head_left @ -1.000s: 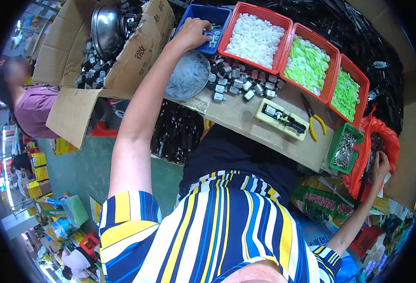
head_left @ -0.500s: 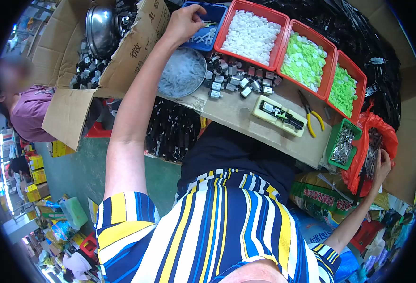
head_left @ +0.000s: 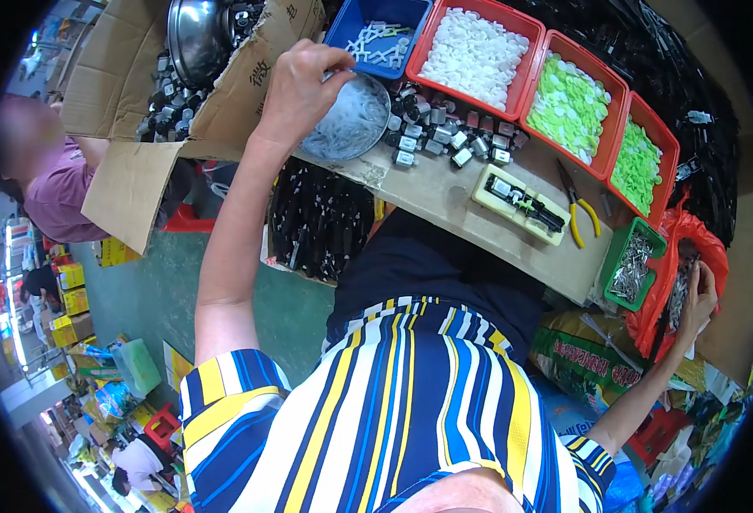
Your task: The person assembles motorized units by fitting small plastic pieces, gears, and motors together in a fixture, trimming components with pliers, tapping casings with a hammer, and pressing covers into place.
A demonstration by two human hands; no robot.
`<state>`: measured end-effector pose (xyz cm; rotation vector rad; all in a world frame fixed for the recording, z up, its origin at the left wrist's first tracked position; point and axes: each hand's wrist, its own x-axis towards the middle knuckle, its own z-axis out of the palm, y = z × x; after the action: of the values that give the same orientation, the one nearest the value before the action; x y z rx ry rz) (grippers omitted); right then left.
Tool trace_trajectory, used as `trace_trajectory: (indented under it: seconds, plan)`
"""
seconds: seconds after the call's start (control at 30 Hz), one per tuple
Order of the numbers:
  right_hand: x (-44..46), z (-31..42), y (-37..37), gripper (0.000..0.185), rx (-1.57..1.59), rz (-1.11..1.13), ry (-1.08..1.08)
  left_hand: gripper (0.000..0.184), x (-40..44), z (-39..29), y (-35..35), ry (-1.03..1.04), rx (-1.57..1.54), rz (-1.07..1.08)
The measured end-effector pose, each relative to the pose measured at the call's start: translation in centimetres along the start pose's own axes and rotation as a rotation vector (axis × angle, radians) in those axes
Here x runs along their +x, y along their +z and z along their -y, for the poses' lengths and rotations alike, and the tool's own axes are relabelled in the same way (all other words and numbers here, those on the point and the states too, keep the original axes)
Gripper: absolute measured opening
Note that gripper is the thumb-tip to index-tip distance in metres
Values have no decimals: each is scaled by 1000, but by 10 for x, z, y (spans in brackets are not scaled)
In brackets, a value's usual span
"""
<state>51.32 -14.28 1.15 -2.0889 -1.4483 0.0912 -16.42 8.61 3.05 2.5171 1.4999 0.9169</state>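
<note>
My left hand (head_left: 306, 92) is above the rim of a round bowl (head_left: 348, 120) of translucent, whitish material, near the blue tray (head_left: 400, 19) with small white pieces. Its thumb and fingers are pinched together; what they hold, if anything, is too small to make out. On the far right, my right hand (head_left: 700, 299) reaches into a red plastic bag (head_left: 708, 241) of thin metal parts (head_left: 677, 291). Its fingers are curled, their tips partly hidden. Between the hands, a cream fixture (head_left: 489, 198) holding a black and clear mechanism (head_left: 526, 203) lies on the table.
Red trays hold white discs (head_left: 477, 58), green and white discs (head_left: 567, 107) and green pieces (head_left: 635, 171). Small blocky parts (head_left: 458, 138), pliers (head_left: 578, 209) and a green box of metal pins (head_left: 631, 272) are on the table (head_left: 432, 192). Beside a carton (head_left: 133, 184) sits another person (head_left: 56, 201).
My left hand has moved from over the blue tray down toward me, to above the bowl. My right hand stays at the red bag. The whole view has shifted slightly.
</note>
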Motion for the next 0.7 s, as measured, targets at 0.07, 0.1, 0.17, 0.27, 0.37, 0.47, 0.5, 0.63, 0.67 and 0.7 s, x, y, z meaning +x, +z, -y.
trace_trajectory:
  seconds: [0.07, 0.1, 0.17, 0.27, 0.37, 0.47, 0.5, 0.63, 0.67, 0.7]
  plan:
    - [0, 0, 3, 26, 30, -4, -24, 12, -4, 8, 6, 16, 29, -1]
    - [-1, 7, 3, 25, 34, -4, -34, 12, -5, 12, 10, 11, 49, 24]
    - [-4, 16, 3, 25, 38, -5, -43, 12, -9, 16, 15, 10, 69, 48]
    - [-9, 27, 1, 24, 34, -12, -42, 11, -10, 16, 19, 5, 74, 64]
    - [-13, 43, -2, 24, 76, -64, -22, 10, -10, 6, 10, -47, -28, 50]
    - [-14, 79, -1, 23, 16, -151, -59, 9, -11, -4, 0, -81, -68, -66]
    - [-14, 97, 3, 22, 59, -158, -132, 9, -12, -5, -2, -56, -60, -86]
    - [-18, 122, 17, 21, 313, -89, -70, 9, -28, -10, 0, 42, 28, -116]
    - [-18, 119, 20, 21, 335, -31, -19, 9, -35, -15, 0, 57, 19, -121]
    - [-20, 125, 21, 21, 330, -27, -19, 8, -42, -19, 0, 62, 9, -122]
